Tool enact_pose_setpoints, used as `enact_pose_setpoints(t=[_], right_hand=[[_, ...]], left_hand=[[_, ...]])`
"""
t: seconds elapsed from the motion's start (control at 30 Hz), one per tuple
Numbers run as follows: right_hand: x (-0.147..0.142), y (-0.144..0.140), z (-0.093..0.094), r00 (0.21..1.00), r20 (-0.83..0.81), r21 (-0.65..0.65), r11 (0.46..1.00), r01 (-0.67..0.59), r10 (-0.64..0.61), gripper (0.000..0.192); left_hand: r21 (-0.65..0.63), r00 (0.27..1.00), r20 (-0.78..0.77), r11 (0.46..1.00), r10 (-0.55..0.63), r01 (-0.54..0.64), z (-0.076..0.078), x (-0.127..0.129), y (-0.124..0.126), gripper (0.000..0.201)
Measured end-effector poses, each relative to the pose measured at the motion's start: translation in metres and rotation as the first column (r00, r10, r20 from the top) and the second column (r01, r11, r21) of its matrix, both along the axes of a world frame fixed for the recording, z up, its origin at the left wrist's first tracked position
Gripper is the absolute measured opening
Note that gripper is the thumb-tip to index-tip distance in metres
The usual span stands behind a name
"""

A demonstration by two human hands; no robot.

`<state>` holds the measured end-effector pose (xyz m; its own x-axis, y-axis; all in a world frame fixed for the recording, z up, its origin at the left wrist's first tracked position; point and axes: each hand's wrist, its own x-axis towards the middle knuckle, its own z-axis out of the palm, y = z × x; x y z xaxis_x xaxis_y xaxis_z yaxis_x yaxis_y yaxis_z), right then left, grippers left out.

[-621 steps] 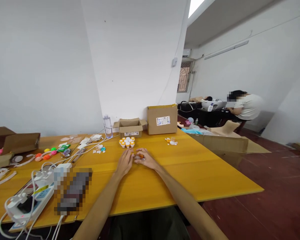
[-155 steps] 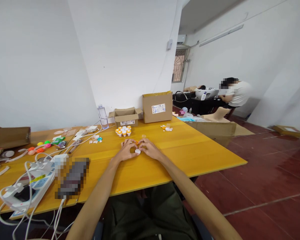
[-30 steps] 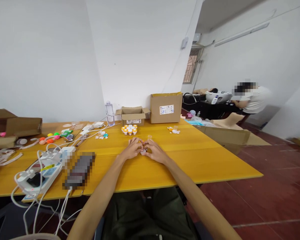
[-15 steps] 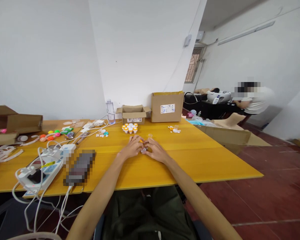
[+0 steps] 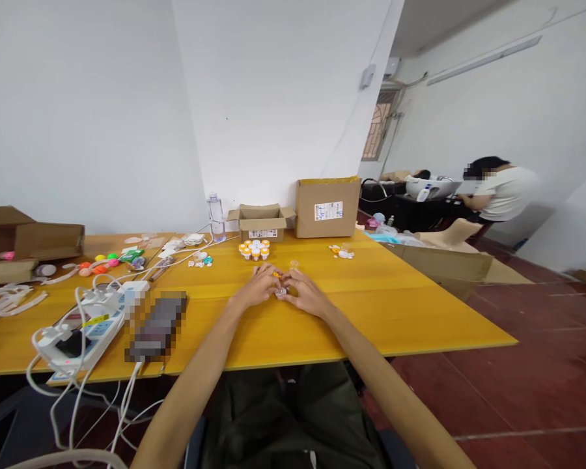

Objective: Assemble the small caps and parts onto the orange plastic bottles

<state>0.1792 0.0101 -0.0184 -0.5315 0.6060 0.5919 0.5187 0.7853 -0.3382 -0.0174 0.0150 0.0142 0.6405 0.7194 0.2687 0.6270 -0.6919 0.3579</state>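
My left hand (image 5: 261, 285) and my right hand (image 5: 306, 296) meet above the middle of the table, fingers curled toward each other. Between their fingertips is a small clear-and-white plastic piece (image 5: 280, 293), gripped from both sides. A bit of orange plastic (image 5: 276, 275) shows by the left fingers; whether it belongs to the same piece I cannot tell. Just beyond my right hand lies a small clear plastic part (image 5: 293, 264). Past my left hand, several small white containers with orange rims (image 5: 254, 250) stand in a tight cluster.
Behind the cluster are an open cardboard box (image 5: 262, 223) and a larger closed carton (image 5: 326, 208). Small orange and white parts (image 5: 342, 252) lie to the right. On the left are a power strip (image 5: 95, 332), a phone (image 5: 157, 326) and a bottle (image 5: 215, 217). A person (image 5: 505, 189) sits far right.
Both hands stay in almost the same place, still together on the small plastic piece. The view has shifted very slightly.
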Motion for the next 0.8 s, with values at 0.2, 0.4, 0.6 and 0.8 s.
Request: enact_pose_setpoints(t=[0.2, 0.4, 0.6, 0.8], right_hand=[[0.0004, 0.0001, 0.0010, 1.000, 0.013, -0.010, 1.000, -0.007, 0.007, 0.010], [0.0003, -0.0003, 0.0015, 1.000, 0.015, -0.012, 1.000, 0.000, 0.000, 0.010], [0.0002, -0.0023, 0.0039, 1.000, 0.023, -0.011, 1.000, -0.003, 0.003, 0.009], [0.0001, -0.0013, 0.0025, 1.000, 0.022, 0.002, 1.000, -0.001, 0.001, 0.008]], left_hand=[[-0.004, 0.999, 0.033, 1.000, -0.013, 0.013, -0.0001, -0.0014, 0.0000, 0.019], [-0.003, 1.000, 0.020, 1.000, -0.004, 0.004, 0.0016, -0.0015, -0.0005, 0.017], [0.018, 1.000, 0.013, 1.000, -0.008, 0.008, 0.0003, -0.0036, 0.0015, 0.017], [0.040, 1.000, 0.015, 0.999, -0.016, 0.015, -0.0014, -0.0060, 0.0024, 0.015]])
